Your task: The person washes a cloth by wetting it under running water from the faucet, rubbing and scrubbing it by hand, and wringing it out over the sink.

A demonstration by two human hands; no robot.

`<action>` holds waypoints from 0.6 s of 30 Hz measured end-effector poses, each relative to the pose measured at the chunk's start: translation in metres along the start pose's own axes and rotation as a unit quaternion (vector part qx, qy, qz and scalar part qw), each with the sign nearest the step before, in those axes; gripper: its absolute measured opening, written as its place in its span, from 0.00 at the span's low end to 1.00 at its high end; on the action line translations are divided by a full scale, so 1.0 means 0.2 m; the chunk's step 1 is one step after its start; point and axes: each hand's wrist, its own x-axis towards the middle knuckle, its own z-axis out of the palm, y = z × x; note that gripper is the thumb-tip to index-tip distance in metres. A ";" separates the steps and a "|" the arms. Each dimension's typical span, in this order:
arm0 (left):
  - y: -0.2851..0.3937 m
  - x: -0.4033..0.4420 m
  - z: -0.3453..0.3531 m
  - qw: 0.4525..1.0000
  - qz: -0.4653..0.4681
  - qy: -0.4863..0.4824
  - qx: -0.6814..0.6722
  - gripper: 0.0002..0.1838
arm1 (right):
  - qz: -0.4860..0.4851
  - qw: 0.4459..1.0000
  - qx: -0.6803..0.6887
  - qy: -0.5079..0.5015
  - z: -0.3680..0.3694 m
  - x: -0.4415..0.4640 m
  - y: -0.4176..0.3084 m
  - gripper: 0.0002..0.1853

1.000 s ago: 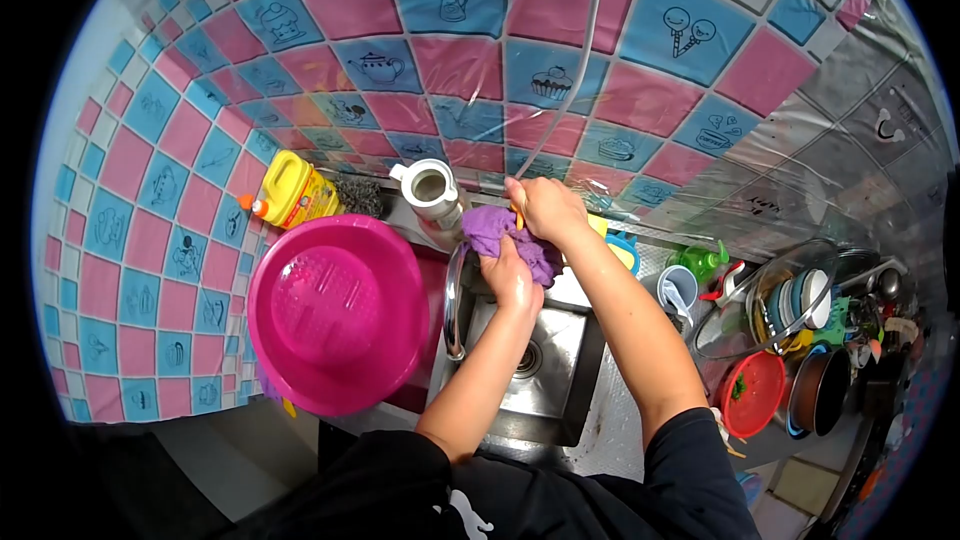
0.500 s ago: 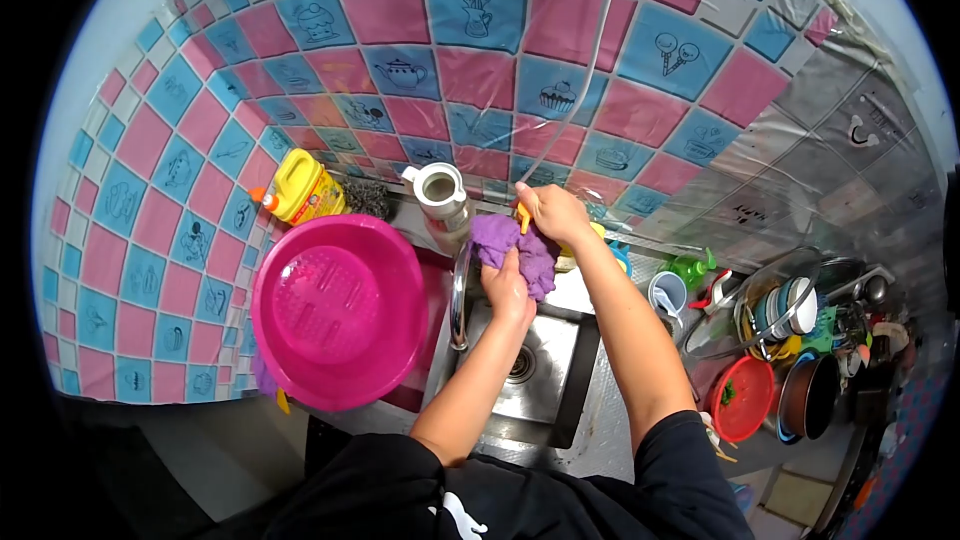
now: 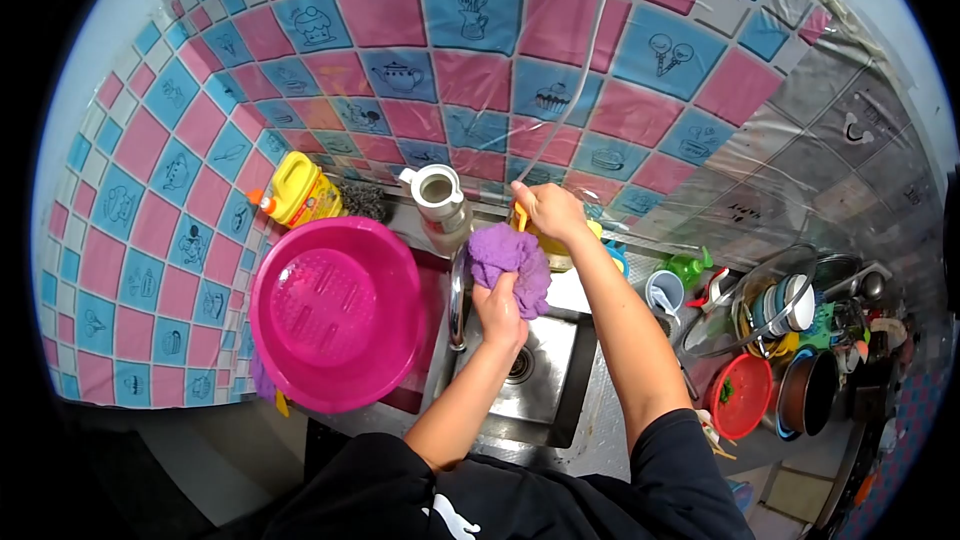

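A bunched purple cloth [image 3: 507, 262] is held in my left hand [image 3: 501, 314], fingers closed on its lower edge, above the steel sink [image 3: 535, 370]. Just right of the cloth, my right hand [image 3: 552, 210] is closed around the top of a yellow object [image 3: 520, 217]. The hand hides most of that object, so its kind cannot be made out. The curved chrome tap [image 3: 458, 300] stands left of my left hand. Behind the tap is a grey jug with a white rim and handle [image 3: 438, 198].
A large pink basin [image 3: 390, 360] stands left of the sink. Behind it are a yellow jug-shaped bottle [image 3: 300, 190] and a dark scourer [image 3: 362, 202]. To the right are a light-blue cup [image 3: 664, 292], a green bottle [image 3: 688, 266], a red bowl [image 3: 742, 410] and stacked dishes [image 3: 780, 305].
The purple cloth has shifted slightly and lies bunched higher over my left hand, its folds rearranged. My left hand has moved slightly left and down. My right hand stays nearly in place.
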 end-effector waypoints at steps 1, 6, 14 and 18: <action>0.00 0.00 0.00 1.000 -0.009 0.008 -0.001 0.17 | 0.000 1.000 -0.005 0.006 0.00 0.00 -0.01 0.30; -0.02 0.02 0.02 0.999 -0.022 -0.009 -0.023 0.17 | 0.007 1.000 0.002 0.000 0.00 0.00 0.00 0.30; 0.01 -0.01 -0.02 0.998 0.020 -0.053 0.020 0.17 | 0.003 1.000 0.012 0.008 0.00 -0.01 -0.01 0.31; -0.01 -0.05 -0.14 0.997 -0.063 -0.039 0.008 0.18 | -0.080 0.978 0.120 0.151 0.02 -0.04 0.01 0.21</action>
